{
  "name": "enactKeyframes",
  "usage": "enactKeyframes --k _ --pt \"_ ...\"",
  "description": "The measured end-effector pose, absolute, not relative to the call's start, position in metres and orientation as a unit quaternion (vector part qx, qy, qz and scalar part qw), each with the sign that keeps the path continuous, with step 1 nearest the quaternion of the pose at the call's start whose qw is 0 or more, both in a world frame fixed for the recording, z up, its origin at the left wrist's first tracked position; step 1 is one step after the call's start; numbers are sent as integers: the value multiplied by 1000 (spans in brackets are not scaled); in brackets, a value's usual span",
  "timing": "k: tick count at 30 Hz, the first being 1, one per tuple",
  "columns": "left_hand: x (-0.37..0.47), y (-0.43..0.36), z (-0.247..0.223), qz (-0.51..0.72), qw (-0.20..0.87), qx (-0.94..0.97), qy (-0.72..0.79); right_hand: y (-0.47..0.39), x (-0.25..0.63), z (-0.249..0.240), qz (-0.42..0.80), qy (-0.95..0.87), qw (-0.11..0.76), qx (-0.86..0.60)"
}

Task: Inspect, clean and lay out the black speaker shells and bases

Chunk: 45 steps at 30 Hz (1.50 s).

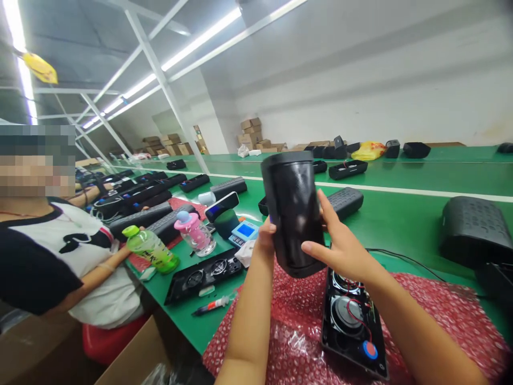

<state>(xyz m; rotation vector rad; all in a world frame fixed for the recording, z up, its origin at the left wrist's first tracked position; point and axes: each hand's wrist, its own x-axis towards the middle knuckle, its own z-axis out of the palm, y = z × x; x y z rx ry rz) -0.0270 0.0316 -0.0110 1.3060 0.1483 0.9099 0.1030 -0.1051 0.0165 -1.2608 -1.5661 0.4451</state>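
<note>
Both my hands grip a glossy black speaker housing (292,214), raised above the bench and tilted slightly. My left hand (267,234) wraps its left side, with most fingers hidden behind it. My right hand (340,243) holds the right side, thumb across the front and fingers behind. Below my right forearm lies an opened speaker half (352,321), showing round drivers, red wires and a blue-and-red disc. It rests on red bubble wrap (296,342).
Left of me stand a green drink bottle (152,250), a pink-topped bottle (195,232), a light-blue calculator-like device (244,232), a black panel (204,275) and a syringe (212,306). A co-worker (72,256) sits at left. A dark speaker (473,230) stands right.
</note>
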Motion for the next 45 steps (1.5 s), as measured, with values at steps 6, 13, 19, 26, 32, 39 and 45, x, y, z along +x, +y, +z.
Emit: enactKeyframes --k 6,13,19,26,32,39,45 --pt "-8 8 12 454 631 625 72 -92 120 17 248 -567 622 -480" --pt "-11 -3 16 437 626 641 80 -93 123 20 284 -564 635 -444" --pt "-19 -19 27 444 618 646 61 -100 115 16 332 -513 680 -404" --pt "-24 -23 32 446 582 666 139 -104 108 21 397 -437 699 -404" --pt "-27 -31 35 448 594 652 146 -110 102 28 402 -420 696 -423" --pt "-37 -50 51 439 620 626 175 -114 99 27 391 -425 708 -408" --pt "-35 -48 47 441 622 628 156 -116 94 32 384 -411 716 -413"
